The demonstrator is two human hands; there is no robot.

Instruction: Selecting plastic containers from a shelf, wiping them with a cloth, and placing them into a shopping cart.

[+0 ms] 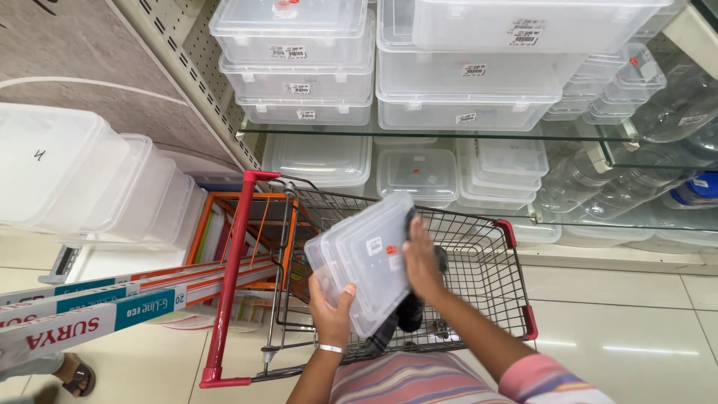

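I hold a clear plastic storage box (pixel 360 258) with a lid over a wire shopping cart (pixel 479 277) with red trim. My left hand (pixel 331 308) grips the box's near corner from below, a silver bracelet on the wrist. My right hand (pixel 422 262) is pressed flat against the box's right side, holding it tilted. A dark object (pixel 407 314) lies in the cart under the box. A red sticker and a white label sit on the lid.
Glass shelves (pixel 449 135) ahead carry stacks of clear lidded containers (pixel 295 60). Clear bottles (pixel 591 179) stand at the right. A stack of white tubs (pixel 90 179) sits at the left. Long boxed items (pixel 97 303) lean across the cart handle (pixel 228 277). Another person's sandalled foot (pixel 75 374) shows bottom left.
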